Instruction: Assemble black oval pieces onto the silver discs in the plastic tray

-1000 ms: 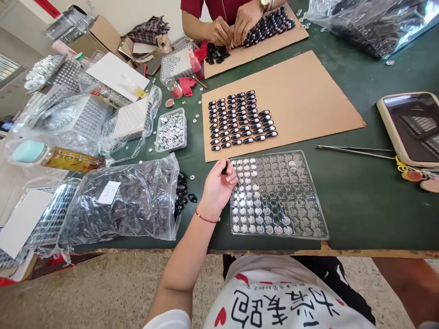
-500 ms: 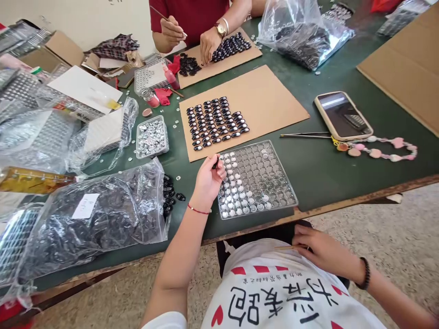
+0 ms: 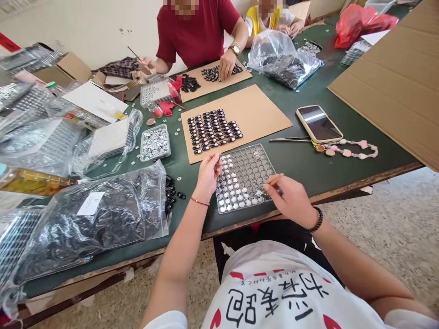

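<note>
My left hand [image 3: 208, 177] is closed in a pinch at the left edge of the clear tray. The small black piece it showed earlier is mostly hidden by the fingers now. My right hand [image 3: 291, 197] grips a thin wooden stick [image 3: 275, 179], its tip low over the tray's near right part. White round discs fill the left and near cells of the clear plastic tray [image 3: 265, 162]; many other cells show no disc. Behind the tray, rows of black pieces with white ovals [image 3: 211, 132] lie on a cardboard sheet [image 3: 255, 107].
To the left are a bag of black pieces [image 3: 103, 208], loose black pieces [image 3: 169, 192] and a tub of small discs [image 3: 155, 142]. Tweezers [image 3: 288, 140] and a phone [image 3: 319, 124] lie right. Across the table, a person in red works over another cardboard sheet [image 3: 192, 95].
My right hand has risen from my lap to the tray with the stick. My left hand stays near the tray's left edge. The view has tilted up, showing another person behind.
</note>
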The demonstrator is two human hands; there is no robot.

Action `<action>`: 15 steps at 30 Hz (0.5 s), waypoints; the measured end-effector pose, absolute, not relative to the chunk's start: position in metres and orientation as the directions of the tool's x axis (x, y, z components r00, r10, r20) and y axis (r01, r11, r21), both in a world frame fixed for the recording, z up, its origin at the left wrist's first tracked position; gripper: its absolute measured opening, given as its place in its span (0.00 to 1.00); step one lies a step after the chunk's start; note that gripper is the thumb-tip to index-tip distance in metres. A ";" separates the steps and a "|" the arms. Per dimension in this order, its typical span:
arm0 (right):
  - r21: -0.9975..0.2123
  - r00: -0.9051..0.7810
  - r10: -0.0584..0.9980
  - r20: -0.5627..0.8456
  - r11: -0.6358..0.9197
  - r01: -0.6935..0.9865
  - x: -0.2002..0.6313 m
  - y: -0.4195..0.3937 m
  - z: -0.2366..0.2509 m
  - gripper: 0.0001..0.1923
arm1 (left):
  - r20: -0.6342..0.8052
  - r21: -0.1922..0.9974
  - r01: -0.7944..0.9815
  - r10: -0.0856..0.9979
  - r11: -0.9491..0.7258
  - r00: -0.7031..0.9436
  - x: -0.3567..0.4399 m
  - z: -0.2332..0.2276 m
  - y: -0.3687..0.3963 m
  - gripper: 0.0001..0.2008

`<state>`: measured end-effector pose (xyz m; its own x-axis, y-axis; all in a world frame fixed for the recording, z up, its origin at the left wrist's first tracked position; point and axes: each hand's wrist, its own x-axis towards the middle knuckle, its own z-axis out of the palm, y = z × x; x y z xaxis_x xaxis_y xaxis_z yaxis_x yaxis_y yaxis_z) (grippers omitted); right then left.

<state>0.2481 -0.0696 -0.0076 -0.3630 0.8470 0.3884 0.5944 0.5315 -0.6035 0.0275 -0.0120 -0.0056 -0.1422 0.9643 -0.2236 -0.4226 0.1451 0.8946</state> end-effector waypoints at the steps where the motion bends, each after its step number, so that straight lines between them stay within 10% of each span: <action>1: -0.577 -0.400 0.836 0.376 0.549 0.604 0.247 -0.068 -0.008 0.08 | -0.211 0.912 -0.385 0.966 0.141 -0.148 0.028 -0.006 -0.013 0.07; 9: -0.515 -0.491 0.708 0.508 0.706 0.486 0.238 -0.008 0.039 0.11 | 0.003 0.993 0.119 0.998 0.005 -0.064 0.036 -0.004 -0.021 0.11; 15: -0.403 -0.683 0.527 0.506 0.845 0.352 0.201 0.048 0.026 0.12 | 0.237 0.825 0.545 0.967 -0.151 -0.090 0.030 -0.001 -0.027 0.14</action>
<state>0.2014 0.0479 0.0262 -0.6828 0.5265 0.5065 0.3523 0.8446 -0.4031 0.0298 -0.0265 -0.0010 -0.0902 0.9672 0.2372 0.5450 -0.1514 0.8247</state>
